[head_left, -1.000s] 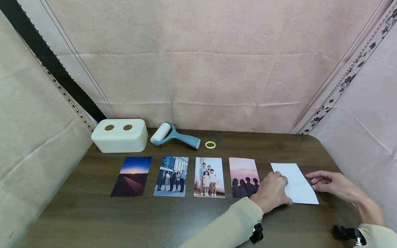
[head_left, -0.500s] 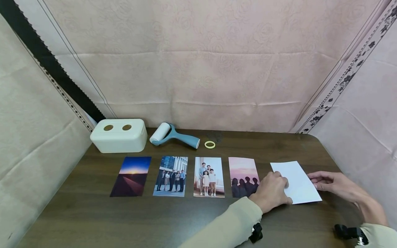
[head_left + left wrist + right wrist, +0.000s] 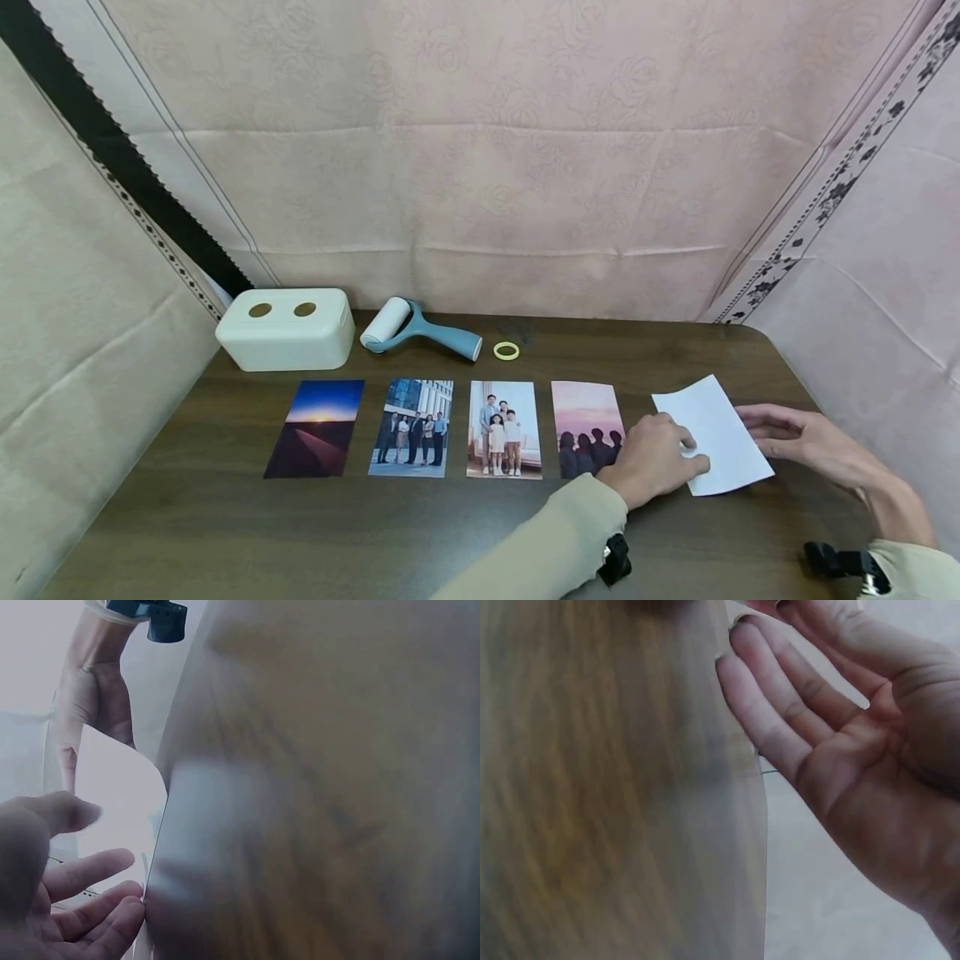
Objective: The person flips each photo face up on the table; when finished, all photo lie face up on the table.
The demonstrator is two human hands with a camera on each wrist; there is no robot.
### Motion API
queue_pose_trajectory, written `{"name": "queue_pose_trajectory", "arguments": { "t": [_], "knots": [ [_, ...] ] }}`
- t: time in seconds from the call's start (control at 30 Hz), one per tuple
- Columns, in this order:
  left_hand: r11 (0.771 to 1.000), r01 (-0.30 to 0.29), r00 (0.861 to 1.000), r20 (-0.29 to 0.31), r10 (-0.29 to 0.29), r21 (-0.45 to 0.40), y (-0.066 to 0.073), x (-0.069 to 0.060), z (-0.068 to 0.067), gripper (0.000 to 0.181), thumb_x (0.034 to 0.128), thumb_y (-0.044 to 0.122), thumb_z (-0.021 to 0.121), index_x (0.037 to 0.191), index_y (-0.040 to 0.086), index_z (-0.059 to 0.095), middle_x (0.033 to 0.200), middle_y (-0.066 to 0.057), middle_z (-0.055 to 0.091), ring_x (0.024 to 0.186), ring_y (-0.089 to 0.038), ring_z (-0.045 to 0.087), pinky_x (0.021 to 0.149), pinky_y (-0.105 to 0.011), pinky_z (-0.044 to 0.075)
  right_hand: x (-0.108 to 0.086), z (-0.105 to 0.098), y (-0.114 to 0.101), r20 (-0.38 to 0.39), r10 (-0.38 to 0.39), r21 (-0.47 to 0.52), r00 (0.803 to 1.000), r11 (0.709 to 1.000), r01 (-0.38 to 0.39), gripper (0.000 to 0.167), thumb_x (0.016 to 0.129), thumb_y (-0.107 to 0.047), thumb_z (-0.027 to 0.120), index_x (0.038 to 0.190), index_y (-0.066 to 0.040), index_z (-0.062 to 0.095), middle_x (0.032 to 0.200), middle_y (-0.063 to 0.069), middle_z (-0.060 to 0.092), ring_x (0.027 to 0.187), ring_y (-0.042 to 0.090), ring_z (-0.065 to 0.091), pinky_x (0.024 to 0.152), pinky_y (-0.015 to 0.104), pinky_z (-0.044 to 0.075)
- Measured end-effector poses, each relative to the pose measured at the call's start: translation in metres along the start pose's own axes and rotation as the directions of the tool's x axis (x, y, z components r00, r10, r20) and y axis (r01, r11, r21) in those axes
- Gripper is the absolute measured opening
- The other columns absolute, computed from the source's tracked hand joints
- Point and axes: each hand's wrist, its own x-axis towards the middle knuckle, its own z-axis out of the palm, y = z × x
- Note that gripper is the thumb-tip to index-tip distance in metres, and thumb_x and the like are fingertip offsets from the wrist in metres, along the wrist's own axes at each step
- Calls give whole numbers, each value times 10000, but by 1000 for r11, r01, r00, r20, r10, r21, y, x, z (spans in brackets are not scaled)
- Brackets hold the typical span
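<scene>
A blank white sheet of paper [image 3: 727,442] slants and curves between my two hands, at the right end of a row of photos. My left hand [image 3: 652,462] reaches over its left edge; in the left wrist view the thumb stands apart from the extended fingers [image 3: 112,862], which lie near the paper's edge. My right hand [image 3: 802,446] is at the paper's right edge, its fingertips partly behind it. In the right wrist view, several fingers [image 3: 772,712] of that hand are stretched out, while the thumb and index tips reach the frame's top edge, so their grip is hidden.
Flat on the brown table [image 3: 480,542] lie a sunset photo [image 3: 315,429], a group photo [image 3: 411,429], a family photo [image 3: 505,429] and a pink silhouette photo [image 3: 587,417]. Behind them stand a white box [image 3: 288,342], a blue-handled roller [image 3: 431,332] and a yellow ring [image 3: 506,344].
The sheet has turned anticlockwise and its upper right corner has risen. My left thumb has lifted to lie over the sheet, and my right hand has shifted little.
</scene>
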Motion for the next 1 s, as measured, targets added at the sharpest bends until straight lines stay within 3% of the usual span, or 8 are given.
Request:
{"name": "queue_pose_trajectory", "arguments": {
  "t": [0.1, 0.2, 0.4, 0.53, 0.7, 0.77, 0.83, 1.0],
  "knots": [
    [982, 86, 996, 27, -83, -170, 0, 3, -2, 300, 964, 541, 719, 1061, 288, 849, 969, 190, 685, 917, 31, 590, 757, -140, 438, 1, 2, -6, 14, -14, 30, 1000, 999, 13, 466, 1032, 12, 647, 1469, 109, 517, 1269, -67, 729, 1116, 88, 710, 866, 271, 585],
    [933, 180, 984, 62, -169, -311, 1, 5, -4, 363, 976, 576, 692, 1056, 257, 845, 969, 186, 701, 926, 19, 607, 755, -196, 477, 4, 4, -12, 33, -32, 39, 999, 999, 30, 476, 1034, 15, 640, 1487, 85, 512, 1286, -42, 728, 1127, 111, 714, 867, 292, 591],
    [844, 301, 953, 124, -275, -443, 0, 7, -7, 503, 975, 663, 620, 1165, 246, 829, 1107, 172, 737, 1004, -16, 638, 822, -280, 521, 9, 10, -18, 70, -54, 57, 996, 997, 50, 499, 1017, 34, 661, 1495, 65, 518, 1310, -6, 724, 1133, 143, 717, 862, 330, 601],
    [820, 327, 945, 142, -296, -470, 0, 8, -9, 540, 958, 697, 618, 1198, 259, 823, 1153, 168, 737, 1035, -20, 638, 844, -291, 526, 12, 14, -21, 77, -56, 55, 995, 997, 52, 507, 1004, 27, 683, 1487, 56, 532, 1287, 44, 735, 1126, 153, 721, 863, 330, 603],
    [825, 320, 947, 130, -293, -467, 1, 9, -9, 491, 954, 669, 652, 1186, 273, 826, 1151, 180, 740, 1059, -9, 641, 848, -269, 521, 14, 16, -25, 81, -40, 52, 996, 998, 36, 503, 1009, 6, 688, 1488, 43, 538, 1278, 91, 732, 1120, 164, 722, 870, 324, 599],
    [814, 324, 945, 131, -299, -481, 1, 8, -9, 460, 954, 653, 667, 1157, 274, 830, 1140, 179, 742, 1052, -12, 643, 850, -270, 522, 15, 17, -25, 85, -38, 54, 996, 998, 34, 502, 1009, 2, 690, 1487, 39, 539, 1281, 104, 728, 1121, 174, 723, 876, 323, 598],
    [789, 330, 942, 132, -308, -518, 1, 7, -9, 409, 947, 627, 693, 1095, 275, 838, 1096, 184, 742, 1017, -8, 644, 834, -270, 520, 15, 18, -25, 83, -33, 53, 996, 998, 29, 491, 1011, -5, 691, 1478, 37, 546, 1289, 110, 722, 1121, 182, 723, 880, 323, 597],
    [679, 336, 931, 123, -343, -653, 2, 4, -7, 205, 910, 481, 796, 948, 282, 831, 960, 209, 709, 902, 11, 610, 796, -256, 501, 18, 23, -26, 51, 39, 38, 998, 998, -41, 395, 1033, -81, 693, 1396, 39, 595, 1257, 141, 721, 1104, 185, 726, 889, 310, 590]
  ]
}}
